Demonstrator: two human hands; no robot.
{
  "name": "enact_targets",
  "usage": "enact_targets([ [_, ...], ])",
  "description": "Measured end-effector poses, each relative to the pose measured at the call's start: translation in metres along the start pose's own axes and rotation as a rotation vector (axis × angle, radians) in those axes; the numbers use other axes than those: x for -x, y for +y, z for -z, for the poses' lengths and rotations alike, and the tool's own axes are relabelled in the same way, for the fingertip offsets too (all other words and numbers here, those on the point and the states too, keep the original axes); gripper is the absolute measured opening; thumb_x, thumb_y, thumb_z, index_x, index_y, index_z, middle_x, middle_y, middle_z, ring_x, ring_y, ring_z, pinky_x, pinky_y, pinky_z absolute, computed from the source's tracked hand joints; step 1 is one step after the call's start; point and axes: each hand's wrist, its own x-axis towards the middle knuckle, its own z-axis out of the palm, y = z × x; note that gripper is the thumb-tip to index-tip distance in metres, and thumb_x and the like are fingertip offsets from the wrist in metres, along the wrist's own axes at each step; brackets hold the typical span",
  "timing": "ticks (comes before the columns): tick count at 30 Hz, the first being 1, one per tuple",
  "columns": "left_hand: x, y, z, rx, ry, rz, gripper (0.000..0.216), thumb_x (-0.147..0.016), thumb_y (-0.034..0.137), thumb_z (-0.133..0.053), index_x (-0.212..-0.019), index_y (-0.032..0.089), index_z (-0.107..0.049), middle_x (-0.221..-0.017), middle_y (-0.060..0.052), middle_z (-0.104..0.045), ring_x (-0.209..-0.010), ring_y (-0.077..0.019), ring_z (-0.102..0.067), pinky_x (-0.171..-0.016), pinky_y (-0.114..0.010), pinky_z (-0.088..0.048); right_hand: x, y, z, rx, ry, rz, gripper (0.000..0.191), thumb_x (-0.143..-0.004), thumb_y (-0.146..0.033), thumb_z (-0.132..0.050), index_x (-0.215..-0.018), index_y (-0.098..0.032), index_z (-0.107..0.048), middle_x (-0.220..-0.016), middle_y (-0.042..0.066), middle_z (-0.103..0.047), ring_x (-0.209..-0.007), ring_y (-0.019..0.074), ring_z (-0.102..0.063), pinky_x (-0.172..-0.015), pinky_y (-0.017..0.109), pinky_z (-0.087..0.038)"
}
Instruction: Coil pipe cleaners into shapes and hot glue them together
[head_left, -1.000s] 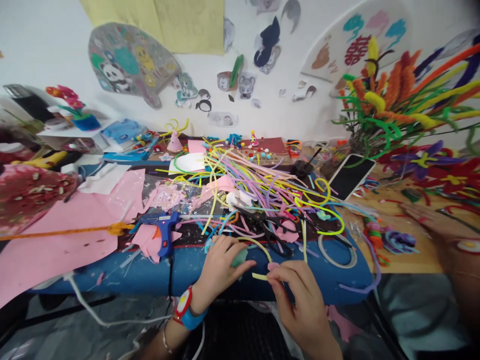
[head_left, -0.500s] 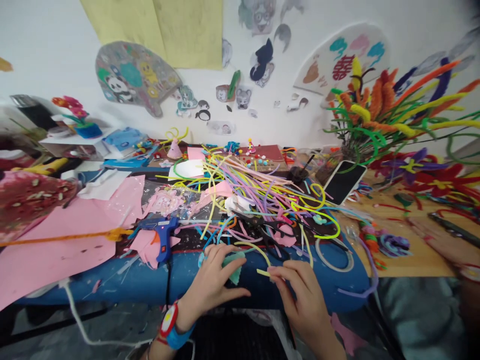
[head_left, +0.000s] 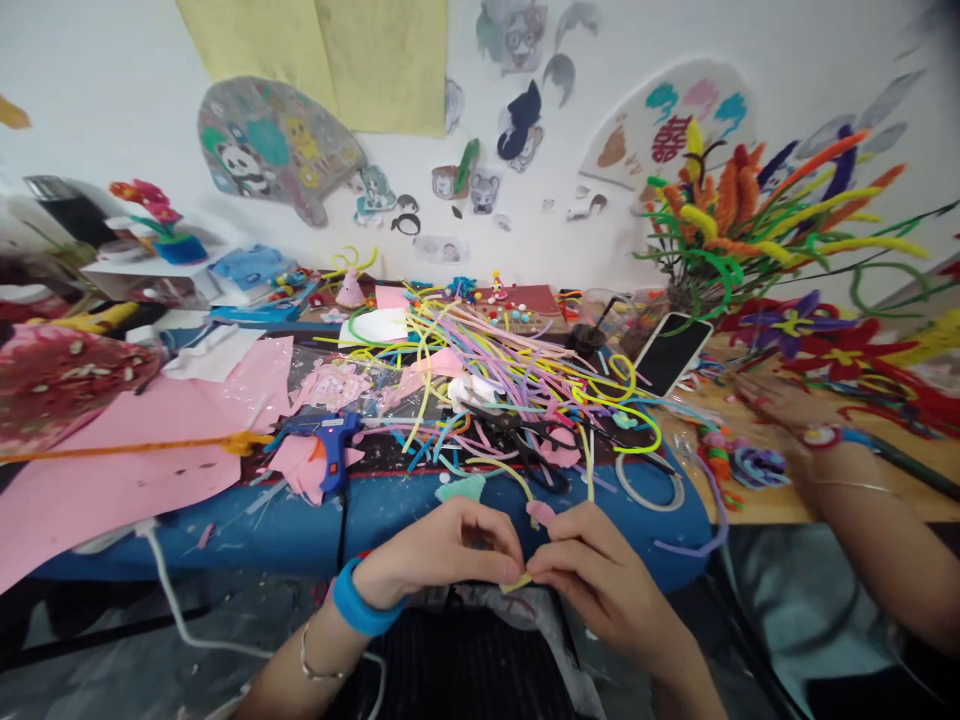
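Two bare hands meet just below the near edge of the blue-covered table (head_left: 390, 522). The left hand (head_left: 442, 553), a blue band at its wrist, and the right hand (head_left: 600, 580) each close thumb and forefinger on a short pale-yellow foam strip (head_left: 517, 582); both grasps are thus clenched on that one scrap, which hangs between the fingertips, off the table and over the lap; held so low and close, it probably sits where the fingers can handle it most finely. Just beyond the knuckles, at the table's edge, lie a mint-green foam piece (head_left: 461, 488) and a small pink foam petal (head_left: 541, 512), seemingly kept within easy reach; black-handled scissors (head_left: 536, 460) rest behind them, near a white ring (head_left: 649, 492); a blue hot-glue gun (head_left: 330, 445) lies to the left, its cord dropping over the edge. Farther back sprawls a tangled heap of coloured foam strips (head_left: 510, 365); at the right, another person's forearm (head_left: 870, 510) lies across the wooden top.
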Motion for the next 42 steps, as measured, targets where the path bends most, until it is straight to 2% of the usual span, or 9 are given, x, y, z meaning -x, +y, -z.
enact_targets([
  [7, -0.001, -0.004, -0.009, 0.165, -0.163, 0.184, 0.026, -0.054, 0.035, -0.086, -0.067, 0.016, -0.073, -0.064, 0.003, -0.064, -0.059, -0.0099, -0.052, -0.061, -0.022, -0.040, -0.012, -0.019, 0.023, 0.030, -0.110, 0.120, 0.012, -0.096, -0.021, -0.052, -0.094, -0.021, -0.064, -0.082, 0.001, -0.056, -0.076, 0.0118, -0.055, -0.089, 0.030, -0.049],
  [10, 0.001, -0.004, -0.017, 0.250, -0.186, 0.159, 0.024, -0.053, 0.031, -0.086, -0.065, 0.015, -0.072, -0.060, 0.003, -0.063, -0.054, -0.0085, -0.049, -0.055, -0.021, -0.037, -0.013, -0.029, 0.025, 0.074, -0.077, 0.136, 0.012, -0.095, -0.022, -0.053, -0.093, -0.020, -0.064, -0.082, 0.002, -0.058, -0.076, 0.0123, -0.056, -0.085, 0.030, -0.050],
  [18, 0.012, -0.013, -0.041, 0.662, 0.023, -0.116, 0.018, -0.057, 0.023, -0.078, -0.057, 0.012, -0.064, -0.059, 0.001, -0.053, -0.051, -0.0081, -0.043, -0.051, -0.021, -0.032, -0.004, -0.062, -0.004, 0.216, 0.275, -0.045, 0.012, -0.087, -0.008, -0.060, -0.095, -0.016, -0.065, -0.081, 0.004, -0.064, -0.074, 0.0139, -0.060, -0.073, 0.027, -0.051],
  [23, 0.016, -0.019, -0.052, 0.725, 0.199, -0.325, 0.021, -0.068, 0.022, -0.073, -0.057, 0.012, -0.059, -0.062, 0.002, -0.046, -0.057, -0.0093, -0.039, -0.056, -0.021, -0.033, 0.001, -0.075, -0.029, 0.151, 0.413, -0.186, 0.017, -0.085, -0.005, -0.062, -0.096, -0.018, -0.066, -0.082, 0.004, -0.067, -0.074, 0.0137, -0.065, -0.068, 0.023, -0.054],
  [27, 0.020, -0.022, -0.060, 0.736, 0.273, -0.459, 0.025, -0.077, 0.028, -0.070, -0.062, 0.014, -0.056, -0.067, 0.002, -0.044, -0.060, -0.0104, -0.037, -0.059, -0.022, -0.035, 0.002, -0.082, -0.049, 0.081, 0.506, -0.233, 0.023, -0.082, -0.005, -0.065, -0.100, -0.018, -0.067, -0.084, 0.004, -0.071, -0.073, 0.0137, -0.067, -0.062, 0.021, -0.055],
  [30, 0.024, -0.024, -0.065, 0.715, 0.355, -0.522, 0.028, -0.080, 0.031, -0.069, -0.063, 0.015, -0.054, -0.070, 0.001, -0.044, -0.062, -0.0111, -0.040, -0.060, -0.023, -0.036, 0.002, -0.085, -0.062, 0.023, 0.600, -0.273, 0.019, -0.081, -0.010, -0.068, -0.098, -0.018, -0.069, -0.082, 0.004, -0.072, -0.063, 0.0127, -0.066, -0.051, 0.019, -0.053],
  [34, 0.028, -0.031, -0.068, 0.725, 0.466, -0.606, 0.026, -0.081, 0.031, -0.069, -0.065, 0.016, -0.055, -0.071, 0.002, -0.045, -0.064, -0.0113, -0.043, -0.062, -0.023, -0.039, -0.002, -0.086, -0.073, -0.010, 0.663, -0.232, 0.022, -0.079, -0.006, -0.068, -0.097, -0.019, -0.069, -0.078, 0.004, -0.073, -0.060, 0.0141, -0.067, -0.053, 0.022, -0.055],
  [38, 0.030, -0.040, -0.065, 0.729, 0.472, -0.645, 0.023, -0.080, 0.028, -0.071, -0.066, 0.017, -0.058, -0.069, 0.002, -0.049, -0.065, -0.0112, -0.047, -0.062, -0.022, -0.041, -0.006, -0.085, -0.078, -0.015, 0.691, -0.210, 0.026, -0.079, 0.000, -0.062, -0.093, -0.021, -0.068, -0.074, 0.003, -0.071, -0.059, 0.0133, -0.065, -0.054, 0.022, -0.055],
  [42, 0.035, -0.044, -0.060, 0.690, 0.485, -0.614, 0.018, -0.079, 0.033, -0.073, -0.073, 0.018, -0.063, -0.069, 0.002, -0.053, -0.062, -0.0105, -0.048, -0.060, -0.022, -0.040, -0.007, -0.082, -0.082, -0.016, 0.714, -0.223, 0.023, -0.078, -0.001, -0.063, -0.089, -0.020, -0.068, -0.072, 0.002, -0.070, -0.054, 0.0123, -0.063, -0.050, 0.022, -0.053],
])
